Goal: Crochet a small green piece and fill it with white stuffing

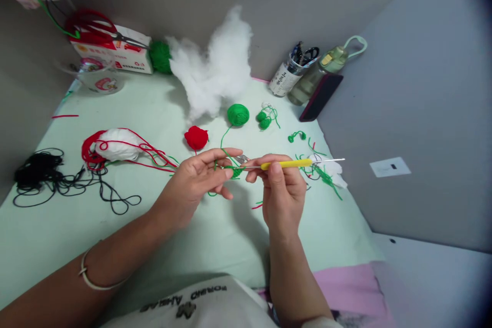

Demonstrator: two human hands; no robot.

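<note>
Between thumb and fingers, my right hand grips a crochet hook with a yellow handle and a metal tip at each end. Its left tip reaches a small green crochet piece. My left hand pinches that piece, with green yarn passing over the raised index finger. From there the strand runs up to a green yarn ball on the table. Just behind the fingertips lies a small metal tool, partly hidden. A red yarn ball sits behind my left hand.
White stuffing is heaped at the back. Black yarn and a white yarn ball wound with red lie left. A pen cup, bottle and dark phone-like slab stand back right. Green scraps lie right.
</note>
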